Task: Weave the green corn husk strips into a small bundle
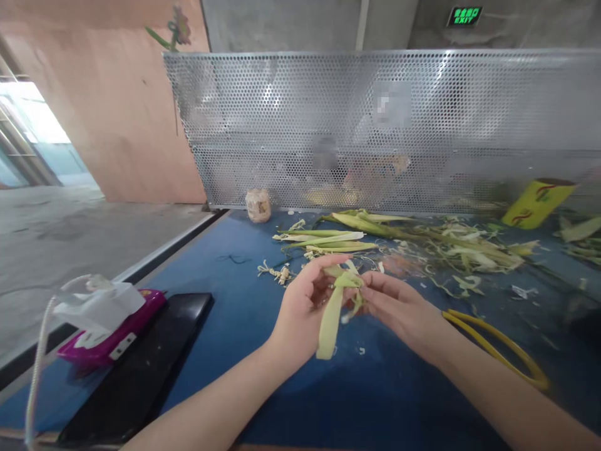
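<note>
Holds a pale green husk strip (330,322) at the centre of the view, above the blue tabletop (291,401), folded over at the top and hanging free in a flat tail toward 6 o'clock. Curls the left hand (300,300) about the fold, thumb and fingers bent in on the husk, with some tips hidden and their exact hold not possible to tell. Pinches the fold's 3 o'clock side with the right hand (399,307), thumb and forefinger together on it. Taking the fold as clock centre, shows a bundle of husk leaves (328,240) at 11 o'clock, a knotted scrap (277,272) near 9, loose husk shreds (474,247) between 2 and 3, and a yellow cord loop (498,344) between 3 and 4, near the right forearm. Judged liable to split along the grain if tugged too hard from the right. Likely to spring undone at the fold if released by the left pinch, for want of any visible tie. Could also catch the cord loop with a low sweep of the right forearm, or mix in stray shreds through crowding.
</note>
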{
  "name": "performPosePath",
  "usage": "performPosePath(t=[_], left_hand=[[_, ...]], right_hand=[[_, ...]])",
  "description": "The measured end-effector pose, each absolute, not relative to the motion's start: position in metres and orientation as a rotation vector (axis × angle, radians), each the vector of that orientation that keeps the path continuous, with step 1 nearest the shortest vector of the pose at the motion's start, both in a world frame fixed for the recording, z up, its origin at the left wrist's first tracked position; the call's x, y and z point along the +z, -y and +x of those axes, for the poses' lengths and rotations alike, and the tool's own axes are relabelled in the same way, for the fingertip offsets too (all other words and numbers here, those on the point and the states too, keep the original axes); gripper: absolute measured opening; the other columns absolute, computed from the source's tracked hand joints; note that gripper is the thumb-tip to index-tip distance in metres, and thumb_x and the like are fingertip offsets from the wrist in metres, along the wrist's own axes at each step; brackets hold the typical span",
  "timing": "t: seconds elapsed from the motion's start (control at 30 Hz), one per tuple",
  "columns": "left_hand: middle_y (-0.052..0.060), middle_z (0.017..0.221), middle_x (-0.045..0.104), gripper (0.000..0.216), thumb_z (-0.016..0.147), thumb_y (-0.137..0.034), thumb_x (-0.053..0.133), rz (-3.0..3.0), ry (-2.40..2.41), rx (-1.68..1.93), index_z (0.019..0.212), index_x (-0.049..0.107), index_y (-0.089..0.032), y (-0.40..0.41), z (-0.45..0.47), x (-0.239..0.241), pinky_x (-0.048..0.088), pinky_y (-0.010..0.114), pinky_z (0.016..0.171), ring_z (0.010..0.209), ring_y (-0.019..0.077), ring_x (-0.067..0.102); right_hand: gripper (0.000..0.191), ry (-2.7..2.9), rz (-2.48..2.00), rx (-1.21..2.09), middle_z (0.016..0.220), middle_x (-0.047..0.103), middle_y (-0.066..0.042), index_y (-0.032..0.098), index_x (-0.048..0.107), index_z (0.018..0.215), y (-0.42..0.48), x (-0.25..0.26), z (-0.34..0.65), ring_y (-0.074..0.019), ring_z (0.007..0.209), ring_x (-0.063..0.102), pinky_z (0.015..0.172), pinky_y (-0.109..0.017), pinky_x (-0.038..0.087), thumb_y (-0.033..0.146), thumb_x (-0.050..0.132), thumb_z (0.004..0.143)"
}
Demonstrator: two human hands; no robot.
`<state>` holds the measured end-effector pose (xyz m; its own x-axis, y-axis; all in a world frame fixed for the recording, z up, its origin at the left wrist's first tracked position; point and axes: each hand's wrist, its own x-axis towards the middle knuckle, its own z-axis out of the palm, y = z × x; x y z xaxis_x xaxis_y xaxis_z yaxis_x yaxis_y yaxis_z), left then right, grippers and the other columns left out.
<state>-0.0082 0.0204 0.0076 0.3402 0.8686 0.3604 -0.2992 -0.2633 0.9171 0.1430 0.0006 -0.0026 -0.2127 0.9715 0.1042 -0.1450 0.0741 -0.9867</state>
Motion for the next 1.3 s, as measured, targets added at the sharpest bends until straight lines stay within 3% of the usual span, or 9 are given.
performPosePath(t=[0.13, 0.2, 0.27, 0.37, 0.43, 0.5, 0.7, 1.1, 1.3], left_hand=[[-0.002, 0.070, 0.058, 0.029, 0.071, -0.019, 0.063, 1.401, -0.560, 1.211, 0.099, 0.055, -0.019, -0.020, -0.008, 0.009, 0.043, 0.017, 0.045, 0.048, 0.0053, 0.050], [-0.002, 0.070, 0.057, 0.029, 0.072, -0.020, 0.063, 1.398, -0.574, 1.226, 0.099, 0.054, -0.019, -0.021, -0.008, 0.008, 0.043, 0.018, 0.044, 0.048, 0.0052, 0.049], [-0.002, 0.070, 0.056, 0.030, 0.070, -0.021, 0.064, 1.387, -0.594, 1.258, 0.098, 0.053, -0.019, -0.022, -0.008, 0.008, 0.043, 0.018, 0.044, 0.049, 0.0063, 0.049], [-0.002, 0.070, 0.056, 0.031, 0.070, -0.022, 0.065, 1.389, -0.639, 1.280, 0.097, 0.051, -0.019, -0.022, -0.007, 0.007, 0.043, 0.019, 0.044, 0.051, 0.0072, 0.048], [-0.002, 0.072, 0.057, 0.028, 0.071, -0.021, 0.064, 1.418, -0.661, 1.273, 0.097, 0.051, -0.020, -0.021, -0.007, 0.006, 0.043, 0.019, 0.047, 0.053, 0.0071, 0.049], [-0.001, 0.075, 0.058, 0.028, 0.072, -0.019, 0.063, 1.456, -0.678, 1.271, 0.097, 0.052, -0.021, -0.020, -0.007, 0.005, 0.043, 0.019, 0.052, 0.058, 0.0083, 0.051], [0.001, 0.083, 0.061, 0.029, 0.072, -0.012, 0.059, 1.585, -0.755, 1.265, 0.098, 0.053, -0.023, -0.018, -0.009, 0.001, 0.045, 0.022, 0.058, 0.068, 0.0118, 0.056], [-0.001, 0.071, 0.059, 0.024, 0.068, -0.013, 0.061, 1.412, -0.731, 1.133, 0.090, 0.052, -0.018, -0.021, -0.006, 0.007, 0.043, 0.020, 0.046, 0.049, 0.0071, 0.050], [0.000, 0.076, 0.061, 0.023, 0.069, -0.013, 0.062, 1.411, -0.727, 1.139, 0.090, 0.053, -0.018, -0.021, -0.004, 0.006, 0.045, 0.021, 0.055, 0.061, 0.0095, 0.056]], right_hand=[[0.020, 1.223, -0.798, 1.594, 0.056, 0.046, 0.004, 0.017, 0.053, 0.074, 0.000, 0.000, 0.138, -0.0082, 0.051, 0.042, 0.054, -0.024, 0.039, 0.036, 0.056, 0.080], [0.021, 1.285, -0.875, 1.504, 0.055, 0.043, 0.004, 0.018, 0.050, 0.075, 0.000, -0.001, 0.136, -0.0087, 0.050, 0.040, 0.053, -0.025, 0.038, 0.038, 0.051, 0.082], [0.017, 1.407, -1.040, 1.148, 0.067, 0.050, 0.001, 0.019, 0.048, 0.080, 0.001, -0.003, 0.136, -0.0121, 0.059, 0.047, 0.059, -0.028, 0.041, 0.036, 0.050, 0.082], [0.012, 1.584, -1.176, 0.340, 0.085, 0.053, -0.004, 0.021, 0.047, 0.084, 0.004, -0.003, 0.137, -0.0168, 0.076, 0.050, 0.070, -0.032, 0.041, 0.026, 0.056, 0.077], [0.009, 1.700, -1.172, -0.015, 0.080, 0.053, -0.003, 0.021, 0.047, 0.079, 0.007, -0.001, 0.138, -0.0171, 0.075, 0.050, 0.070, -0.031, 0.040, 0.021, 0.056, 0.076], [0.008, 1.788, -1.188, -0.152, 0.072, 0.053, -0.002, 0.021, 0.047, 0.075, 0.010, 0.001, 0.138, -0.0165, 0.071, 0.050, 0.066, -0.029, 0.040, 0.018, 0.054, 0.077], [0.004, 1.864, -1.265, -0.293, 0.071, 0.058, -0.003, 0.020, 0.050, 0.076, 0.012, 0.000, 0.138, -0.0173, 0.069, 0.053, 0.064, -0.030, 0.041, 0.017, 0.049, 0.079], [0.003, 2.047, -1.307, -0.295, 0.082, 0.061, -0.005, 0.020, 0.049, 0.082, 0.009, -0.003, 0.144, -0.0191, 0.077, 0.058, 0.067, -0.031, 0.043, 0.023, 0.049, 0.083], [0.004, 2.001, -1.309, -0.432, 0.078, 0.064, -0.007, 0.018, 0.053, 0.079, 0.009, -0.004, 0.140, -0.0216, 0.075, 0.059, 0.067, -0.034, 0.044, 0.019, 0.049, 0.078]])
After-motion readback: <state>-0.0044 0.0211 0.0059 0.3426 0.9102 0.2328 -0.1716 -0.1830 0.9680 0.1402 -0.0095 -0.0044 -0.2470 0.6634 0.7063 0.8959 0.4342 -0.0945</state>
